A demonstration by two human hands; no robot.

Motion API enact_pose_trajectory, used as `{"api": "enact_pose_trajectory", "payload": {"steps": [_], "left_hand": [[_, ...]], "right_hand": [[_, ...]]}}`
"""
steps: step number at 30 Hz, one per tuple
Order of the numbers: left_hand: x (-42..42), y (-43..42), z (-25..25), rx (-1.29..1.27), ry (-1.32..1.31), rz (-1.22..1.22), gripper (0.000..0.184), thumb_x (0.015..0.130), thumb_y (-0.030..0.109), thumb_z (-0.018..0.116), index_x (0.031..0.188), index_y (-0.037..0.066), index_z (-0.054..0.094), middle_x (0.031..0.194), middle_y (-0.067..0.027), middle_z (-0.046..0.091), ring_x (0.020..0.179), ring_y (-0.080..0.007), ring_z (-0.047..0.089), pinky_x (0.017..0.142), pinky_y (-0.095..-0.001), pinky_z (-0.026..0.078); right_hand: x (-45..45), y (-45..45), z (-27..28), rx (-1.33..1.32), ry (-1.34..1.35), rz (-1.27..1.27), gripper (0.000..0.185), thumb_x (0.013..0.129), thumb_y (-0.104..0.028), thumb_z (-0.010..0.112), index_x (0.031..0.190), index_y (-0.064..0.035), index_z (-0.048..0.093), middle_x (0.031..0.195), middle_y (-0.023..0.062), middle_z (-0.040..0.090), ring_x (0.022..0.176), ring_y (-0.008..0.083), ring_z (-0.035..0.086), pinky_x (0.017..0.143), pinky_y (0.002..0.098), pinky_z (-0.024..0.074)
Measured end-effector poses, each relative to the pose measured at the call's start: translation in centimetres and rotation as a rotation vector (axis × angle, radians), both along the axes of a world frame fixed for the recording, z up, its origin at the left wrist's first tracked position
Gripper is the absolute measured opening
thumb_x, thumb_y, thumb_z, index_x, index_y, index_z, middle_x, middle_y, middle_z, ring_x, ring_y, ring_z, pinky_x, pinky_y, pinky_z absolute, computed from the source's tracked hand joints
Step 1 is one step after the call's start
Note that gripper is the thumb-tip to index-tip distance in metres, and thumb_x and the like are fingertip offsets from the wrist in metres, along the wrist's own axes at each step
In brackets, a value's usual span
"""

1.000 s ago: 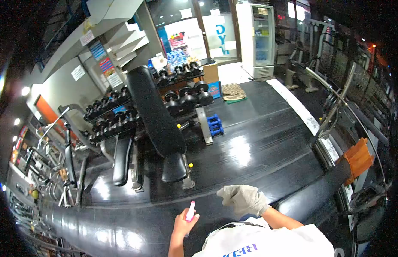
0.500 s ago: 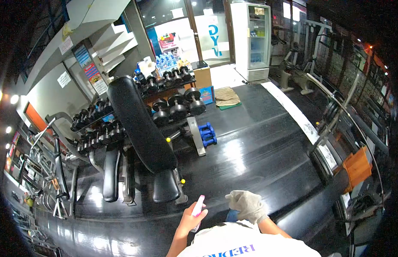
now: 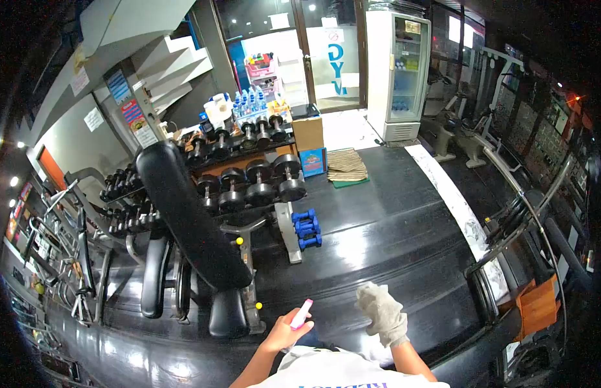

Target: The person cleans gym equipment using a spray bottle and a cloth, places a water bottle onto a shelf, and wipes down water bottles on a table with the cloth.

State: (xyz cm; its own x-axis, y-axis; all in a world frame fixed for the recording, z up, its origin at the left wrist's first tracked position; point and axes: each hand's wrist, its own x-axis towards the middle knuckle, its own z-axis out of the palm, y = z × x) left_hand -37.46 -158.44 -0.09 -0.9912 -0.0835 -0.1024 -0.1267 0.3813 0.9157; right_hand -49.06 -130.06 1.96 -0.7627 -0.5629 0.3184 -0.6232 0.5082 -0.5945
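My left hand (image 3: pixel 286 334) is closed around a small, slim white bottle (image 3: pixel 302 313) with pink at its top and lower part, held upright with a slight tilt in front of my white shirt. A grey cloth (image 3: pixel 382 315) covers my right hand down to the wrist, so its fingers are hidden. The cloth is bunched and sits above the dark floor, apart from the bottle. Ahead and to the left stands a black padded bench (image 3: pixel 193 223) with its backrest raised.
Black dumbbells (image 3: pixel 258 184) fill a two-tier rack behind the bench. Blue dumbbells (image 3: pixel 307 229) hang on a low stand. A striped mat (image 3: pixel 347 165) lies before the glass door, beside a drinks fridge (image 3: pixel 404 77). An orange-brown box (image 3: pixel 536 309) and exercise machines line the right.
The view has shifted forward, so the bench and rack sit nearer and further left. Both hands still hold the bottle and cloth; the right hand has lifted slightly away from the body.
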Motion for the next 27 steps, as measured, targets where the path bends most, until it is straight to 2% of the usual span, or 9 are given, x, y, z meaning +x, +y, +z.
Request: {"api": "enact_pose_trajectory", "payload": {"steps": [3, 8, 11, 14, 15, 16, 19, 21, 27], "left_hand": [[-5.2, 0.0, -1.4, -0.022, 0.036, -0.087, 0.035, 0.086, 0.029, 0.074, 0.110, 0.005, 0.063, 0.087, -0.0134, 0.070, 0.083, -0.0226, 0.071, 0.074, -0.0350, 0.053], [-15.2, -0.7, -2.5, 0.030, 0.083, -0.162, 0.036, 0.087, 0.030, 0.073, 0.110, 0.004, 0.062, 0.086, -0.0148, 0.069, 0.080, -0.0266, 0.070, 0.073, -0.0352, 0.053], [-22.1, -0.6, -2.6, 0.061, 0.006, -0.221, 0.036, 0.088, 0.032, 0.072, 0.109, 0.005, 0.063, 0.086, -0.0154, 0.068, 0.078, -0.0276, 0.069, 0.072, -0.0355, 0.052], [-28.8, -1.4, -2.1, 0.056, 0.042, -0.308, 0.031, 0.087, 0.027, 0.074, 0.107, 0.007, 0.063, 0.074, -0.0064, 0.063, 0.066, -0.0140, 0.059, 0.064, -0.0315, 0.047], [-31.0, -1.9, -1.9, 0.049, 0.076, -0.340, 0.031, 0.087, 0.028, 0.074, 0.107, 0.007, 0.063, 0.073, -0.0074, 0.063, 0.065, -0.0158, 0.060, 0.064, -0.0317, 0.048], [-33.4, -2.2, -1.7, 0.046, 0.118, -0.365, 0.031, 0.087, 0.029, 0.073, 0.107, 0.007, 0.063, 0.073, -0.0084, 0.063, 0.064, -0.0176, 0.060, 0.064, -0.0320, 0.048], [-39.5, -3.2, -1.8, -0.113, 0.127, -0.360, 0.034, 0.087, 0.031, 0.073, 0.109, 0.008, 0.062, 0.080, -0.0119, 0.069, 0.073, -0.0264, 0.069, 0.068, -0.0352, 0.052], [-42.4, -4.1, -1.3, -0.091, 0.072, -0.323, 0.043, 0.085, 0.040, 0.071, 0.115, 0.010, 0.062, 0.085, -0.0196, 0.068, 0.084, -0.0414, 0.066, 0.072, -0.0446, 0.052], [-49.8, -5.0, -2.6, -0.120, 0.008, -0.312, 0.043, 0.086, 0.039, 0.071, 0.115, 0.009, 0.061, 0.087, -0.0183, 0.069, 0.084, -0.0401, 0.067, 0.074, -0.0430, 0.053]], "right_hand": [[-2.1, 0.6, -1.3, 0.180, -0.232, -0.107, 0.061, 0.057, -0.009, 0.074, 0.118, -0.0107, 0.065, 0.116, 0.0135, 0.066, 0.104, 0.0332, 0.064, 0.086, 0.0378, 0.0529], [-8.7, -1.2, 2.3, -0.064, -0.455, -0.038, 0.065, 0.056, -0.003, 0.073, 0.121, -0.0096, 0.063, 0.109, 0.0085, 0.071, 0.097, 0.0301, 0.066, 0.078, 0.0336, 0.0541], [-13.6, -0.7, -0.1, 0.016, -0.311, -0.137, 0.065, 0.057, -0.003, 0.071, 0.121, -0.0087, 0.063, 0.108, 0.0083, 0.071, 0.097, 0.0299, 0.066, 0.078, 0.0329, 0.0537], [-18.5, -0.5, -3.7, 0.109, -0.101, -0.264, 0.064, 0.057, -0.002, 0.070, 0.121, -0.0073, 0.062, 0.107, 0.0081, 0.072, 0.096, 0.0296, 0.066, 0.078, 0.0318, 0.0533], [-19.8, -0.7, -4.1, 0.145, -0.039, -0.302, 0.064, 0.058, -0.001, 0.069, 0.121, -0.0069, 0.062, 0.106, 0.0080, 0.072, 0.096, 0.0294, 0.065, 0.078, 0.0314, 0.0531], [-20.8, -4.2, 4.1, 0.095, -0.277, -0.419, 0.063, 0.058, -0.001, 0.068, 0.120, -0.0041, 0.062, 0.106, 0.0085, 0.072, 0.096, 0.0286, 0.064, 0.081, 0.0312, 0.0522], [-25.0, -5.6, 5.4, -0.067, -0.435, -0.381, 0.064, 0.058, -0.004, 0.069, 0.121, -0.0019, 0.061, 0.103, 0.0045, 0.072, 0.098, 0.0275, 0.064, 0.083, 0.0310, 0.0513], [-28.0, -6.2, 5.3, 0.035, -0.353, -0.361, 0.063, 0.056, -0.007, 0.070, 0.118, -0.0056, 0.063, 0.103, 0.0007, 0.072, 0.099, 0.0265, 0.065, 0.083, 0.0322, 0.0520], [-37.0, -5.1, 1.8, 0.052, -0.373, -0.269, 0.057, 0.055, -0.006, 0.072, 0.111, -0.0060, 0.068, 0.104, 0.0056, 0.072, 0.095, 0.0274, 0.067, 0.080, 0.0324, 0.0539]]}}
